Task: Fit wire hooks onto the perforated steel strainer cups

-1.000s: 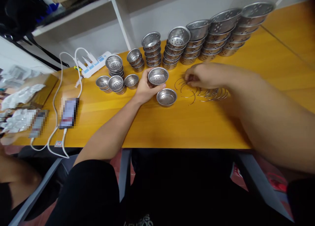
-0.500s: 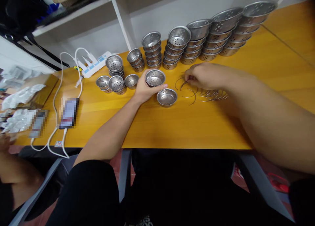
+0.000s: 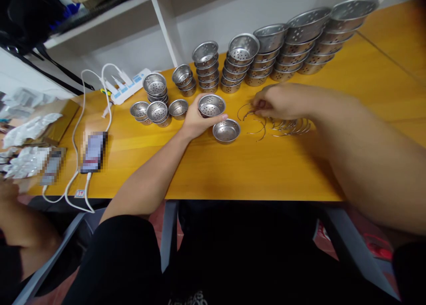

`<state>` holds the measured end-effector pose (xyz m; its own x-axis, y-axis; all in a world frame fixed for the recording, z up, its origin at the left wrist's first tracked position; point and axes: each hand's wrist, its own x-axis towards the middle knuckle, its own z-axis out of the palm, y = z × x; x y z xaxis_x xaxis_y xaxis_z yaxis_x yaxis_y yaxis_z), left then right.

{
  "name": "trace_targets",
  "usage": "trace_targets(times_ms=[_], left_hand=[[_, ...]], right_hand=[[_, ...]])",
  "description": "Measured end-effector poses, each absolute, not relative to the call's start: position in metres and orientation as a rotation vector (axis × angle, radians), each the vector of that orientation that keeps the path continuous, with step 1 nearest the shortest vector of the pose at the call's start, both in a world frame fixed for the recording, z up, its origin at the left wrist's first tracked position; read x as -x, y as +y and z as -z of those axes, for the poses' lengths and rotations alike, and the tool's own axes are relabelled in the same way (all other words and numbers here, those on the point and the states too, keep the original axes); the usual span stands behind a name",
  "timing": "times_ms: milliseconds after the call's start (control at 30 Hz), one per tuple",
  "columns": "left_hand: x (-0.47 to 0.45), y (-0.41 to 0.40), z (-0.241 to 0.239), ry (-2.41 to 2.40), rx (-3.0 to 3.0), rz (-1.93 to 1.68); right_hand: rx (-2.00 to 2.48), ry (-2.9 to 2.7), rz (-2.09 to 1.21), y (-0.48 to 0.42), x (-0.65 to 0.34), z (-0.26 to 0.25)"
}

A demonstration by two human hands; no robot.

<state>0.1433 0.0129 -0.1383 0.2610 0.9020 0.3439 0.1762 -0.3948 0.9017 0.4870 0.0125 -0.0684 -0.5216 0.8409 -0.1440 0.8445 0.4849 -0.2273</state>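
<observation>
My left hand [image 3: 194, 121] grips a small perforated steel strainer cup [image 3: 211, 105] just above the yellow table [image 3: 233, 167]. A second strainer cup [image 3: 226, 130] stands on the table right beside it. My right hand [image 3: 282, 102] rests on a loose pile of thin curved wire handles [image 3: 282, 126], its fingertips pinched on one wire at the pile's left end. Behind both hands runs a row of stacked strainer cups [image 3: 262, 52], growing larger toward the right.
Several single cups [image 3: 156, 111] stand left of my left hand. A white power strip [image 3: 124, 88] with a cable [image 3: 77, 132], a phone [image 3: 93, 150] and plastic bags [image 3: 28, 130] lie at the left. Another person's arm [image 3: 20, 227] shows at the lower left.
My left hand has lowered the cup slightly and tilted it level. My right hand's fingers have closed on a wire at the left end of the pile.
</observation>
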Motion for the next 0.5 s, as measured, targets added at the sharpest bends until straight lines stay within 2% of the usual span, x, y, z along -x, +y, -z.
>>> trace_targets(times_ms=[300,500], left_hand=[[-0.144,0.01,0.134,0.985,-1.732,-1.177],[-0.141,0.016,0.14,0.977,-1.745,-1.199]], right_hand=[[-1.52,2.561,0.224,0.006,-0.475,0.064],[-1.571,2.618,0.224,0.0,-0.477,0.049]])
